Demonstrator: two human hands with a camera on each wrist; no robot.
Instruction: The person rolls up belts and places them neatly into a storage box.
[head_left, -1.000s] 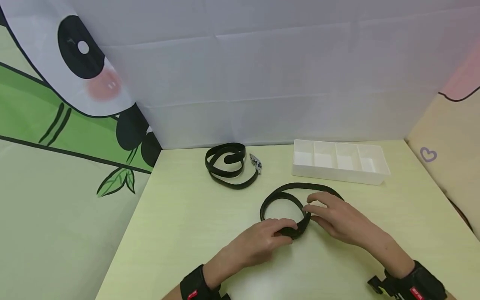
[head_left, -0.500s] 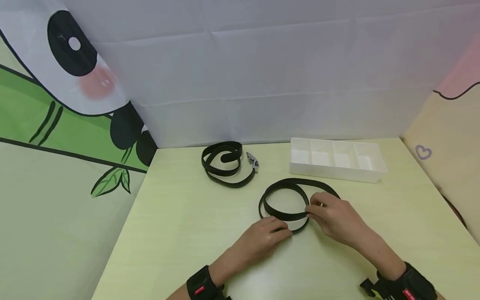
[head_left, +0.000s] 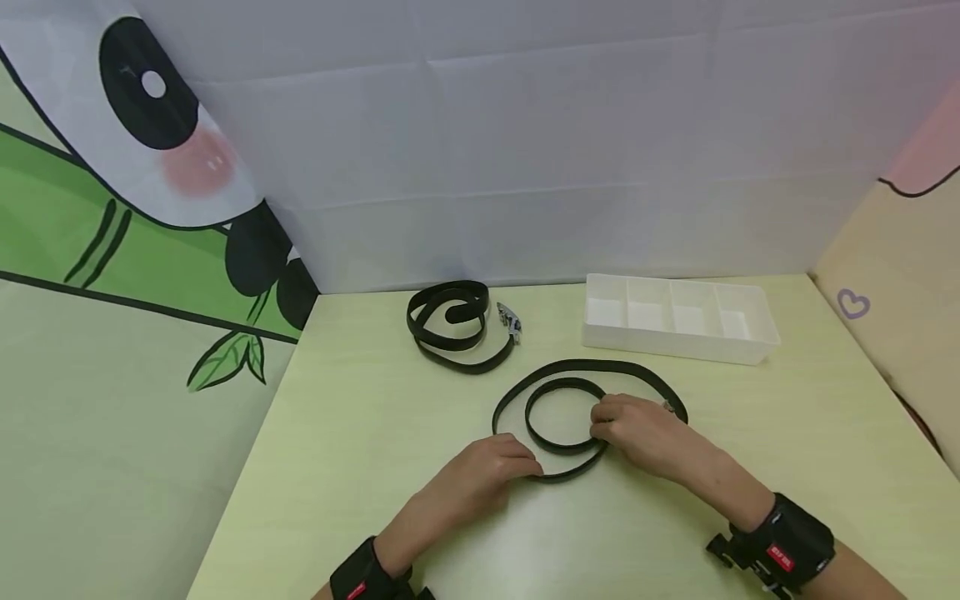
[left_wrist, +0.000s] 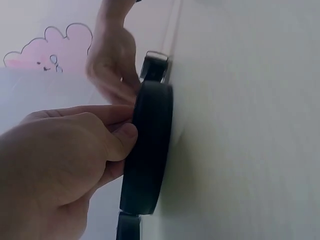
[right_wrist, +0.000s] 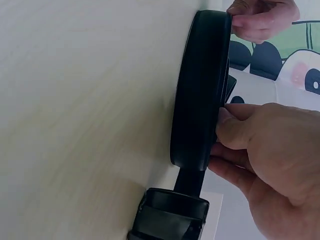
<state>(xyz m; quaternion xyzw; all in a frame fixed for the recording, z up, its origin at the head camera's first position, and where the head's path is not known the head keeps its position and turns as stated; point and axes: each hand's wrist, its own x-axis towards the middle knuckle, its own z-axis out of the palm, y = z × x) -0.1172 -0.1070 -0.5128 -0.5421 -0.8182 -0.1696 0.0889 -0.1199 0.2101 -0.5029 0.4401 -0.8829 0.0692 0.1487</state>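
Observation:
A black belt (head_left: 592,365) stands on its edge in loose loops on the table, a small ring inside a wider curve. My left hand (head_left: 480,475) pinches the outer loop at its near left. In the left wrist view, thumb and fingers hold the upper edge of the strap (left_wrist: 147,145). My right hand (head_left: 645,433) grips the inner ring at its right side, its fingertips partly hidden in the head view. Beside the right wrist, the belt's outer end carries a metal buckle (head_left: 669,407), seen larger as a dark buckle (right_wrist: 167,220) in the right wrist view.
Another black belt (head_left: 474,369), loosely coiled, lies at the back left with its silver buckle (head_left: 509,321) to the right. A white box (head_left: 675,343) with several compartments stands at the back right. Printed cloth walls (head_left: 525,167) enclose the pale table (head_left: 337,400).
My left hand has moved left, drawing the outer loop wider. The right hand has shifted slightly left with the inner ring, which now stands apart from the outer curve.

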